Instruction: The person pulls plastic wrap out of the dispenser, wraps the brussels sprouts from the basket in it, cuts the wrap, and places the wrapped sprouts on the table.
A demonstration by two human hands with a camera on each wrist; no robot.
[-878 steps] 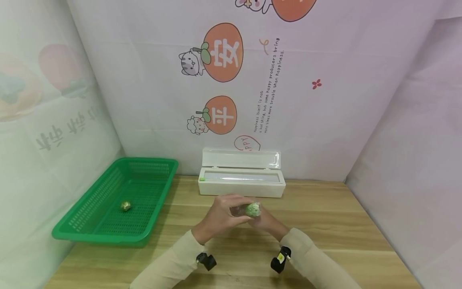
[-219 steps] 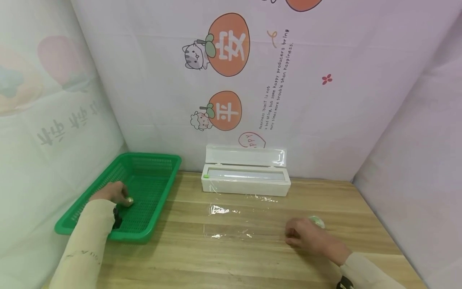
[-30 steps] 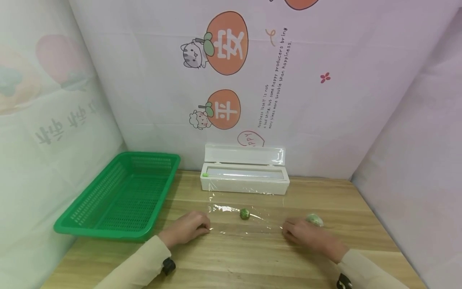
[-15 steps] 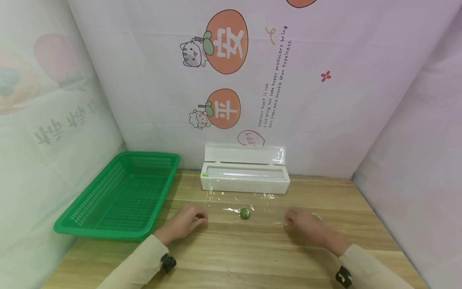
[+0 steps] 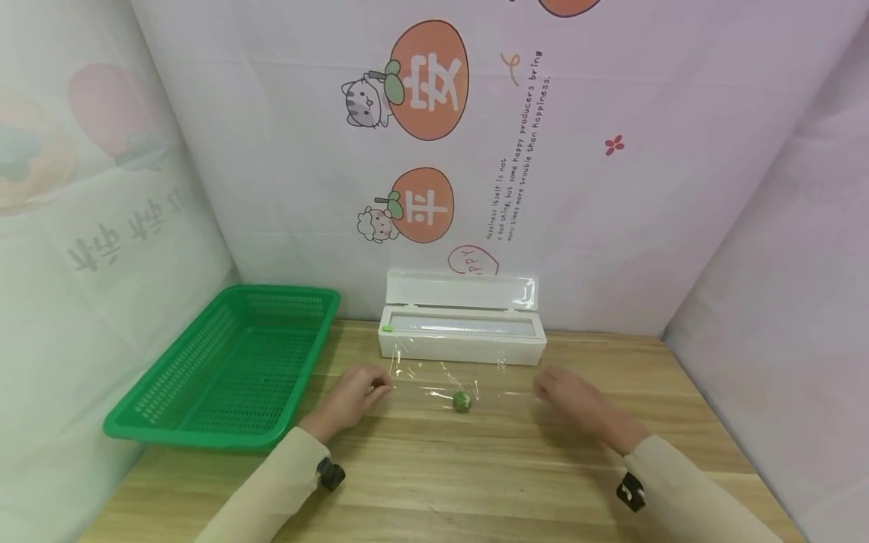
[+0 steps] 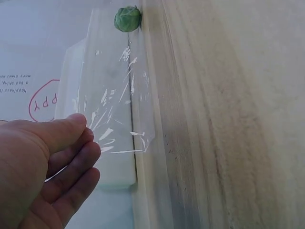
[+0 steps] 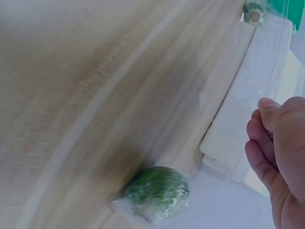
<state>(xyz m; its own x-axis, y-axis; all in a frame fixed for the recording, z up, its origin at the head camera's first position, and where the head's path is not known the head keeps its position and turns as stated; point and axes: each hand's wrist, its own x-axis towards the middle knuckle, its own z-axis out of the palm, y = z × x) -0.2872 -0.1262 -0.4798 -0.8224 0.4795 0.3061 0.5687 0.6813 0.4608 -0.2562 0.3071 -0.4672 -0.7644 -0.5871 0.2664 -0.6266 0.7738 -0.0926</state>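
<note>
A small green Brussels sprout [image 5: 462, 402] sits on a sheet of clear cling film [image 6: 114, 109], in front of the white dispenser box. My left hand [image 5: 349, 396] pinches the film's left corner between thumb and fingers. On the other side, my right hand [image 5: 573, 400] pinches the right corner the same way. Both hands are raised above the table, and the film's near edge is lifted with creases running toward the sprout. Another sprout, wrapped in film [image 7: 157, 193], lies on the table below my right hand in the right wrist view; the head view hides it behind that hand.
The white cling film box [image 5: 462, 348] stands against the back wall, its clear lid [image 5: 462, 290] raised and a green slider [image 5: 387, 329] at its left end. A green perforated basket [image 5: 197, 437] stands at the left. Fabric walls enclose the wooden table [image 5: 434, 483].
Earlier my left hand was at a sprout in the basket; that sprout now sits on the film. Over the last second both hands have risen and moved toward the box, lifting the film's near edge.
</note>
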